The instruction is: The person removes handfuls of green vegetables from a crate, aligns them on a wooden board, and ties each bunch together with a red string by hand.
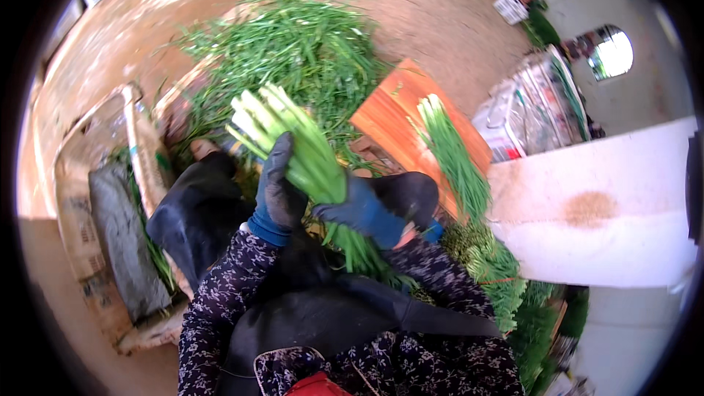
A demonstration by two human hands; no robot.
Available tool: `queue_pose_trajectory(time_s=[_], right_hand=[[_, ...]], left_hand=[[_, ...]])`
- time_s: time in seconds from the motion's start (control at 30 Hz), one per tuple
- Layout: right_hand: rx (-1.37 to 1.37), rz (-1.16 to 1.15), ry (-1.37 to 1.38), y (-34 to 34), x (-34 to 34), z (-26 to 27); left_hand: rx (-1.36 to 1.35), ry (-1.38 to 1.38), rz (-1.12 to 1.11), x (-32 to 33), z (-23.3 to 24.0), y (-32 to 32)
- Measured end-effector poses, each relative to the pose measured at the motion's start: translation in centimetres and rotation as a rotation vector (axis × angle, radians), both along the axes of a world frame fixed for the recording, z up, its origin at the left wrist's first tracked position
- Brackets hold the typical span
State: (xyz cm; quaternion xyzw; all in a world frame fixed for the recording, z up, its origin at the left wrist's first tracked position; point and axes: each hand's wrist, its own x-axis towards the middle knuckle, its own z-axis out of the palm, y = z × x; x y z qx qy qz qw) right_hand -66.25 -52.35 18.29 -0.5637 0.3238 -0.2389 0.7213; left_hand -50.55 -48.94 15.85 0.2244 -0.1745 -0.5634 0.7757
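A bunch of long green stalks with pale cut ends (300,143) lies between my gloved hands, white ends up and to the left. My left hand (279,190), in a blue and dark grey glove, rests flat along the bunch's left side near the pale ends. Around the lower part of the bunch my right hand (360,212) is closed, its outline blurred. The leafy ends hang below it toward my lap. Another bunch of thin green leaves (451,154) lies on an orange wooden board (407,99) to the right.
Loose green leaves (308,49) are heaped on the wet floor ahead. An open sack-lined container (74,220) with a grey sheet stands at the left. More bundled greens (495,269) are at my right, near a white panel (594,209) and a filled plastic bag (533,110).
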Motion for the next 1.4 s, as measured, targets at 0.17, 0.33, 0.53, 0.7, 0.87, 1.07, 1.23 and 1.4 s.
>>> queue_pose_trajectory(time_s=[0.17,0.33,0.53,0.7,0.87,1.07,1.23,1.4], right_hand=[[0.136,-0.040,0.045,-5.6,-11.5,13.8],[-0.563,-0.361,0.501,-10.6,-24.2,16.2],[-0.735,-0.438,1.039,-17.4,-33.8,5.4],[-0.842,-0.429,1.268,-23.2,-37.5,-9.4],[-0.839,-0.306,1.414,-25.7,-33.6,-12.9],[-0.424,-0.156,0.781,-24.5,-36.6,-7.9],[-0.823,-0.365,1.078,-26.3,-30.9,-6.6],[-0.812,-0.087,0.817,-27.1,-18.4,-9.3]], left_hand=[[-0.049,-0.140,-0.576,-9.2,6.1,-3.6],[-0.213,-0.290,-0.932,-13.7,2.0,-3.4],[0.314,-0.300,-0.953,-8.3,-4.0,-1.1],[0.580,-0.169,-0.717,-3.4,-6.3,2.5],[0.643,-0.081,-0.549,0.4,-3.1,7.3],[0.267,-0.751,-0.167,9.3,3.1,9.8],[0.862,-0.480,0.538,22.5,-0.3,21.4],[1.407,-1.184,0.420,28.6,-9.9,30.5]])
